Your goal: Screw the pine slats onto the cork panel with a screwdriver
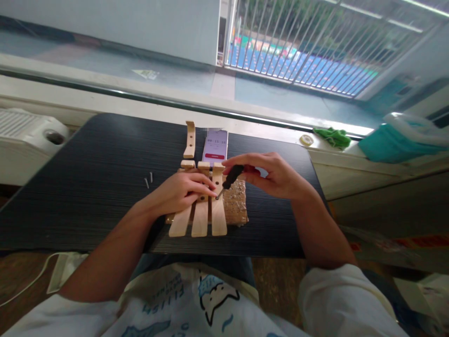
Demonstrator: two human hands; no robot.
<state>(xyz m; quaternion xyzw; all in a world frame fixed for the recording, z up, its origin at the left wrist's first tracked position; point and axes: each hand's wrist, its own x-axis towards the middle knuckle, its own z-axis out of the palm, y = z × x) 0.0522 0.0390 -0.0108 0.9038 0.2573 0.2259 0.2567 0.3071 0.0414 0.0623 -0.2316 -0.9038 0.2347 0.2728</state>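
Observation:
My right hand (266,173) is closed on the black handle of a screwdriver (233,177), which slants down to the left. Its tip meets a hole or screw in the rightmost of three pale wooden slats (219,220) with raised upper ends. Across the left and middle slats lies my left hand (182,189), fingers stretched out, their tips close to the screwdriver's tip. The slats rest on a brown bubble-wrapped block (235,206). Beyond them, a separate bent wooden piece (190,140) with two holes lies on the table.
Two screws (149,179) lie on the black table (105,164), left of my left hand. A phone (215,145) showing a timer lies behind the slats. On the sill at right are a tape roll (306,140), a green cloth (332,137) and a teal bin (387,140).

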